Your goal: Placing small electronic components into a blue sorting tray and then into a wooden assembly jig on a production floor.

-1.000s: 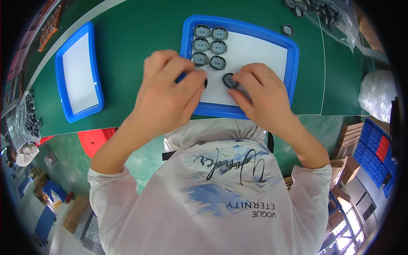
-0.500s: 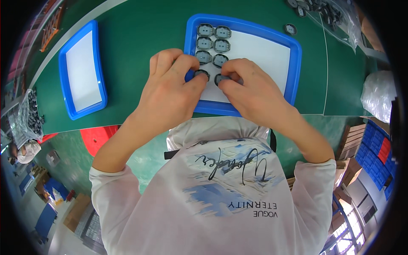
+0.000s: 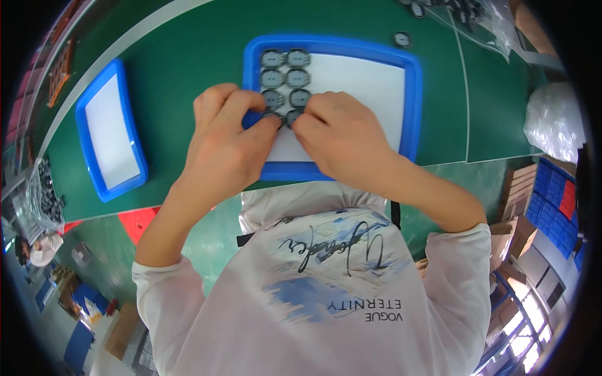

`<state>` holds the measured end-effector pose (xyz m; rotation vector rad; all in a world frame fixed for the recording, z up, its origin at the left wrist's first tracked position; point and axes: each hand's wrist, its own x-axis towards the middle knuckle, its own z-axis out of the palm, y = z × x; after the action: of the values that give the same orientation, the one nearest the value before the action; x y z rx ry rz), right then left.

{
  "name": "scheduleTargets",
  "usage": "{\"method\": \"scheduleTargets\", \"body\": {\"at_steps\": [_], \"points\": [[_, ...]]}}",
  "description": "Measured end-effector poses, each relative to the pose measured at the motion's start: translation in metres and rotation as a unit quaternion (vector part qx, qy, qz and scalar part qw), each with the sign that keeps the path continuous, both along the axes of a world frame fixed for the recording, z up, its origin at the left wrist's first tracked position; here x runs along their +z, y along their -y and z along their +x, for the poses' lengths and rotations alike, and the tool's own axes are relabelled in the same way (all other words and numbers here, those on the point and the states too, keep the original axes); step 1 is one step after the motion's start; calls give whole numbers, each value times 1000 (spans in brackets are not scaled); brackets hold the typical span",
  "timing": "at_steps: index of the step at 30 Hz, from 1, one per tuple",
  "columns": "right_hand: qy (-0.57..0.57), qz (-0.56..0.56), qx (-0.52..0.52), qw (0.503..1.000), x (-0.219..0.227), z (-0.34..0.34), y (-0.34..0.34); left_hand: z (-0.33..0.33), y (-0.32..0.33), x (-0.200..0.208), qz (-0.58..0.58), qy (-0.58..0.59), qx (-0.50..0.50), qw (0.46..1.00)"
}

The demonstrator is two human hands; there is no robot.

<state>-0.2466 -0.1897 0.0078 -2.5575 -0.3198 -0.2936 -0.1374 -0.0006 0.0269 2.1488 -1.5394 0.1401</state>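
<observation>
At twelve o'clock on the green table (image 3: 188, 56), a blue tray (image 3: 411, 113) is holding grey parts (image 3: 298, 78); near its nine o'clock side, the left hand (image 3: 222, 138) is pinching one grey piece (image 3: 273, 115), the right hand (image 3: 345, 128) its neighbour (image 3: 292, 118). Stacked blue bins (image 3: 547, 186) are standing at three.

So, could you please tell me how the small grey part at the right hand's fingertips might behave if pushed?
The grey part would probably slide rather than roll, as similar parts lie flat in the blue tray. It may be light, being small beside the right hand.
</observation>
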Motion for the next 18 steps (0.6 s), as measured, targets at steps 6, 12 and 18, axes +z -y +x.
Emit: {"method": "scheduleTargets", "body": {"at_steps": [6, 12, 18], "points": [[27, 87, -125, 988, 24, 6, 69, 18, 22, 24, -46, -32, -31, 998], [41, 26, -293, 955, -2, 37, 201, 39, 179, 13, 18, 12, -105, 994], [47, -59, -306, 949, -22, 54, 205, 60, 213, -6, 114, -40, -119, 986]]}}
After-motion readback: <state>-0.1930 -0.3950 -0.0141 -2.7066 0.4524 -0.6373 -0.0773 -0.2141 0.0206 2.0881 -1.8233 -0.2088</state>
